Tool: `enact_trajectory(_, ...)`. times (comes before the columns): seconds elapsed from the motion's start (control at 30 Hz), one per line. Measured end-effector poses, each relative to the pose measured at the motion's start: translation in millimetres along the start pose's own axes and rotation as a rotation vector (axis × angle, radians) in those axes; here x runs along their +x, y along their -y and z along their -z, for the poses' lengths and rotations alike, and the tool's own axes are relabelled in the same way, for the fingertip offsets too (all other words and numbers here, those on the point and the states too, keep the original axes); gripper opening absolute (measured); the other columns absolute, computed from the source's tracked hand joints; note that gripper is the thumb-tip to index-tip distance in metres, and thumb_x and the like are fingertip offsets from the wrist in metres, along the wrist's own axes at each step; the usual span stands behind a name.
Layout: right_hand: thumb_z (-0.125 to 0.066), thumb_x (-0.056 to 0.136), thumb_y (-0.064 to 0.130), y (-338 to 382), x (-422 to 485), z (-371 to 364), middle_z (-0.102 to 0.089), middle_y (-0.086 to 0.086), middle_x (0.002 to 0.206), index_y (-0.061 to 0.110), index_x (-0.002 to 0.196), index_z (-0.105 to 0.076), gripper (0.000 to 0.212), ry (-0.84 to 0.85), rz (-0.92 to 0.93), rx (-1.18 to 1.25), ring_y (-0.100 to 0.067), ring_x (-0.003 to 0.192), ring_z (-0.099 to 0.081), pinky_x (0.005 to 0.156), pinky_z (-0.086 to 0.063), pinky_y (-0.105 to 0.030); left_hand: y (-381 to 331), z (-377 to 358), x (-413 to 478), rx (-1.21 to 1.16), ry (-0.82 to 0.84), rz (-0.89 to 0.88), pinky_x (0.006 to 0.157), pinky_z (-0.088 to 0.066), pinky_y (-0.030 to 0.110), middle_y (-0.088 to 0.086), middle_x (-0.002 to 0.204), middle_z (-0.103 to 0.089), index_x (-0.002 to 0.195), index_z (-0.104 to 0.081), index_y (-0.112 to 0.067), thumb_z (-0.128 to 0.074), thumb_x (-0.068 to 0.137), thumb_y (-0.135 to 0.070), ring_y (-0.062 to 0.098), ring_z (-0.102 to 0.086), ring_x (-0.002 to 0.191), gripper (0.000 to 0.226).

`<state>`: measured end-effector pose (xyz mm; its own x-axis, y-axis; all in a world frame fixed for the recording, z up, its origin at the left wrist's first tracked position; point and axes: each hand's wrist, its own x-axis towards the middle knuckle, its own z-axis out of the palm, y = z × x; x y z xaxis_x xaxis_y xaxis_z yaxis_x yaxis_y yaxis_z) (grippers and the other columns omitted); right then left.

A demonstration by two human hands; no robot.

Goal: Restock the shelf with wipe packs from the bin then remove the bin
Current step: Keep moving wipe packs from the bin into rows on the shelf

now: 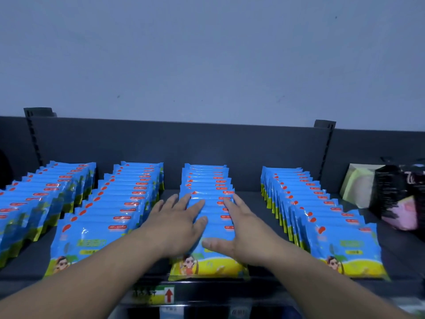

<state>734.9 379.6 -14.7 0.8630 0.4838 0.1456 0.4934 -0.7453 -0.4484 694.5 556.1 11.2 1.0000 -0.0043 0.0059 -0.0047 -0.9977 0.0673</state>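
Four rows of wipe packs [208, 180] stand on the shelf [249, 210] — it looks nearly full. The left hand [181, 223] and right hand [241, 229] lie flat, fingers straight, on the third row. No bin shows — taking it away may be left.

Dim bluish light — blurred, warped edges

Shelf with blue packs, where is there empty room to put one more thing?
The widest bare shelf strip lies between the row under the left hand and right hand and the rightmost row. A smaller patch shows front left, between the leftmost row and second row. Right end: crowded with black packs.
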Motion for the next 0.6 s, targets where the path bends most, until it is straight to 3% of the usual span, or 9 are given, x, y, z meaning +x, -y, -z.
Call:
enact_trajectory(0.1, -0.054, 0.076, 0.074, 0.0, -1.7, 3.5, -0.013, 0.016, 0.155, 0.032, 0.150, -0.018, 0.093, -0.079, 0.013, 0.024, -0.008, 0.139, -0.030, 0.112, -0.033, -0.030, -0.6, 3.8, 5.6, -0.026, -0.053, 0.020, 0.119, 0.001, 0.042, -0.005, 0.161, 0.002, 0.152, -0.002, -0.037, -0.016, 0.099, -0.055, 0.019, 0.004, 0.148, 0.058)
enact_trajectory(0.2, -0.051, 0.083, 0.068, 2.7, -5.6, 10.8, -0.012, 0.009, 0.160, 0.033, 0.150, -0.020, 0.082, -0.160, -0.034, -0.005, -0.009, 0.146, -0.014, 0.117, -0.024, -0.032, 2.5, 5.9, 10.6, -0.046, -0.116, 0.017, 0.119, -0.003, 0.041, -0.004, 0.161, -0.003, 0.152, -0.007, -0.035, -0.018, 0.097, -0.057, 0.019, -0.002, 0.148, 0.060)
enact_trajectory(0.6, -0.056, 0.080, 0.068, 52.0, -45.9, 33.3, -0.021, 0.004, 0.158, 0.030, 0.147, -0.030, 0.081, -0.396, -0.326, -0.291, -0.014, 0.144, -0.021, 0.117, -0.025, -0.035, 16.7, 21.8, 12.4, -0.058, -0.194, -0.262, 0.118, -0.016, 0.041, -0.001, 0.160, -0.011, 0.150, -0.017, -0.031, -0.032, 0.092, -0.065, 0.021, -0.013, 0.146, 0.069)
